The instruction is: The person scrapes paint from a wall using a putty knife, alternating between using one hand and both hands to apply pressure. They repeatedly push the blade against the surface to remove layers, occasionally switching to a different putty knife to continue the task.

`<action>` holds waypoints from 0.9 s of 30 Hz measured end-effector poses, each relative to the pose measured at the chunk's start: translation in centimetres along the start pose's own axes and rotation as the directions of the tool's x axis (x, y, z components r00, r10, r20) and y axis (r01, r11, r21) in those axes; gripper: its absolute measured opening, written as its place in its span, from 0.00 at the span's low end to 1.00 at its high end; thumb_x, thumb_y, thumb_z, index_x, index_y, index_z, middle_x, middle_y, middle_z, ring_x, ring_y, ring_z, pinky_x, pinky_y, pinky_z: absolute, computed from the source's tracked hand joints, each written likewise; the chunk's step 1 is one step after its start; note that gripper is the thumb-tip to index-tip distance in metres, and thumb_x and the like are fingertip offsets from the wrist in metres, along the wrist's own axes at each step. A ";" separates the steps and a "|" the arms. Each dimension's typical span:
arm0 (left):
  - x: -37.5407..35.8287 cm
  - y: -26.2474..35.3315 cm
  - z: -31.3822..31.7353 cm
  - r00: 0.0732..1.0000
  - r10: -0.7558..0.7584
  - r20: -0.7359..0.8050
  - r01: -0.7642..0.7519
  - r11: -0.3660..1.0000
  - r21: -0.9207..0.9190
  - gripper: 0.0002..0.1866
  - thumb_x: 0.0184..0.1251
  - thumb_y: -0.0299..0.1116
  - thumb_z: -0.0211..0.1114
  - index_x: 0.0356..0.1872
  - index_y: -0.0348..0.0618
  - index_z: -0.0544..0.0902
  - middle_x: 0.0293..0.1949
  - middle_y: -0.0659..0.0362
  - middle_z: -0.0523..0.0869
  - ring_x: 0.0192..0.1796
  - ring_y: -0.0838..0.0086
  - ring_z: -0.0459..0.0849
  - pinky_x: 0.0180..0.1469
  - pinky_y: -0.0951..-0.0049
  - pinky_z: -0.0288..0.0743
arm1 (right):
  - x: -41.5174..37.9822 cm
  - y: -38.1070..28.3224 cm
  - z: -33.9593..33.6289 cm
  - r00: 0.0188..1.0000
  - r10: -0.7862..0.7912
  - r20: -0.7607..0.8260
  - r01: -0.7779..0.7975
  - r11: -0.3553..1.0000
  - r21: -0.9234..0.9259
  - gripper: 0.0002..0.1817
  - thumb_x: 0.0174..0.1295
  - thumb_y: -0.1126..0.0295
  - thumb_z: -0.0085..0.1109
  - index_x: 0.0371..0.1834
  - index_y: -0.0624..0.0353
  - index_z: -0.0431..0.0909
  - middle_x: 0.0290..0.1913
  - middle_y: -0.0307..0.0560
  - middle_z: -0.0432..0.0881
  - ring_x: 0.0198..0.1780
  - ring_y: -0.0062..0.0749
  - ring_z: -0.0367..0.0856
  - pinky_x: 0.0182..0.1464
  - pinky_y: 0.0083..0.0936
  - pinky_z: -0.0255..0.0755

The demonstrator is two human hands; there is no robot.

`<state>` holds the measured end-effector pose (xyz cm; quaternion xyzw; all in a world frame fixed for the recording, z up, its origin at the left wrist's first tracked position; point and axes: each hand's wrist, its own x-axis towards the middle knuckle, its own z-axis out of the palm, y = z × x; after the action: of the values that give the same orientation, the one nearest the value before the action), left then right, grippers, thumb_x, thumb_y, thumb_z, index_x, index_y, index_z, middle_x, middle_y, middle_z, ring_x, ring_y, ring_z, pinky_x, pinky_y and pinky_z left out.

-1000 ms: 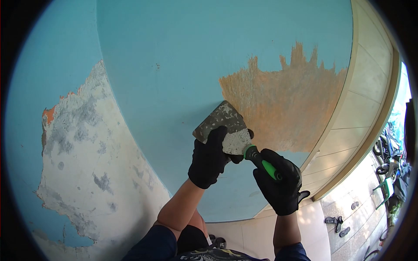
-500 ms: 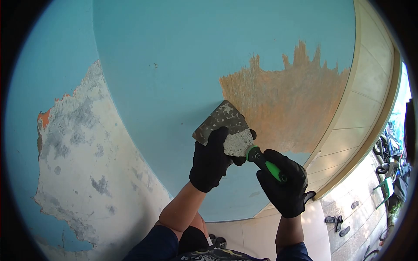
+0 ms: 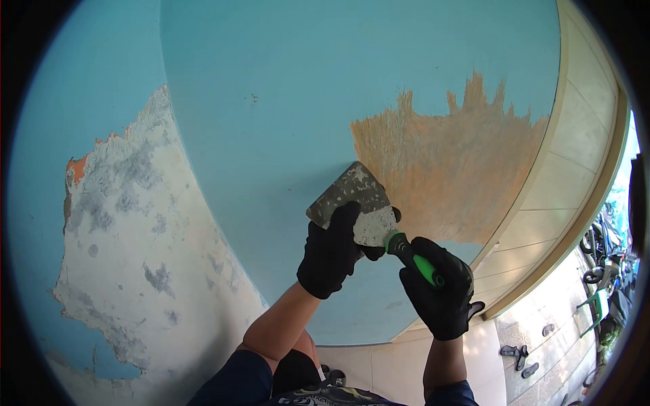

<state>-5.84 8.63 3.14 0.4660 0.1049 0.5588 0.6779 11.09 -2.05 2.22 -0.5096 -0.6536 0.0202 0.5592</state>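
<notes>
Holds scraper (image 3: 376, 224) at blue wall (image 3: 284, 149).
Grips handle (image 3: 424, 269) in right hand (image 3: 443, 291), pinches blade (image 3: 352, 191) in left hand (image 3: 328, 254); best angled low.

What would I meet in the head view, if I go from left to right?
Bare whitish wall patch, gloved left hand, gloved right hand, loose dark sandals, green chair.

I am at the outside of a building, maybe a house, beside a blue wall (image 3: 271, 135) with bare patches. I see this from the daylight at my right, where sandals (image 3: 530, 370) lie on the paving (image 3: 545, 348). Near them there is a green chair (image 3: 600, 306), and past it, what look like parked motorbikes (image 3: 599, 264).
</notes>
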 end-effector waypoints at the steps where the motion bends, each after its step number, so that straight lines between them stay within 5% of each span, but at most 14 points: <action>1: 0.1 -0.1 -0.1 1.000 0.003 -0.001 -0.003 1.000 0.003 0.20 0.80 0.42 0.55 0.60 0.37 0.75 0.51 0.45 0.90 0.42 0.60 0.93 0.30 0.68 0.82 | 0.0 0.1 0.0 1.000 -0.002 0.000 0.002 1.000 0.004 0.25 0.49 0.81 0.75 0.55 0.63 0.85 0.46 0.51 0.91 0.46 0.36 0.91 0.50 0.30 0.82; 7: 0.5 -0.1 -0.2 0.997 0.009 0.073 -0.006 0.999 -0.032 0.18 0.79 0.40 0.55 0.60 0.38 0.75 0.51 0.47 0.90 0.45 0.61 0.92 0.34 0.64 0.86 | 0.2 -0.1 -0.4 0.999 -0.049 -0.017 0.049 0.999 0.014 0.26 0.49 0.81 0.75 0.55 0.62 0.85 0.46 0.51 0.91 0.45 0.36 0.91 0.50 0.30 0.83; 12: 0.8 -0.6 -0.5 0.999 -0.004 -0.054 0.005 1.000 0.007 0.17 0.79 0.39 0.56 0.59 0.38 0.76 0.50 0.47 0.90 0.45 0.61 0.92 0.37 0.64 0.87 | 0.5 0.3 -0.4 0.999 -0.053 -0.005 0.053 0.998 0.034 0.26 0.50 0.80 0.75 0.56 0.62 0.84 0.46 0.51 0.91 0.45 0.36 0.92 0.50 0.30 0.82; 24: 0.5 0.3 -0.1 0.996 0.052 0.066 -0.058 0.994 0.094 0.20 0.81 0.44 0.53 0.58 0.38 0.78 0.48 0.47 0.90 0.40 0.65 0.92 0.29 0.70 0.81 | 0.9 -0.3 -0.2 1.000 -0.005 0.006 0.005 0.998 0.058 0.25 0.50 0.80 0.76 0.55 0.62 0.85 0.47 0.51 0.91 0.47 0.36 0.91 0.51 0.29 0.83; 27: 0.2 0.7 1.0 0.999 0.043 -0.019 -0.043 0.999 0.029 0.20 0.81 0.45 0.53 0.58 0.38 0.78 0.48 0.47 0.91 0.40 0.66 0.92 0.30 0.71 0.82 | 0.7 -0.3 -0.1 0.999 -0.042 -0.019 0.043 0.997 0.066 0.25 0.50 0.80 0.76 0.56 0.62 0.85 0.46 0.52 0.91 0.46 0.35 0.91 0.51 0.29 0.83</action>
<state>-5.53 8.19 4.27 0.4724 0.1095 0.5761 0.6580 11.10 -1.80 2.94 -0.4769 -0.6582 0.0253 0.5820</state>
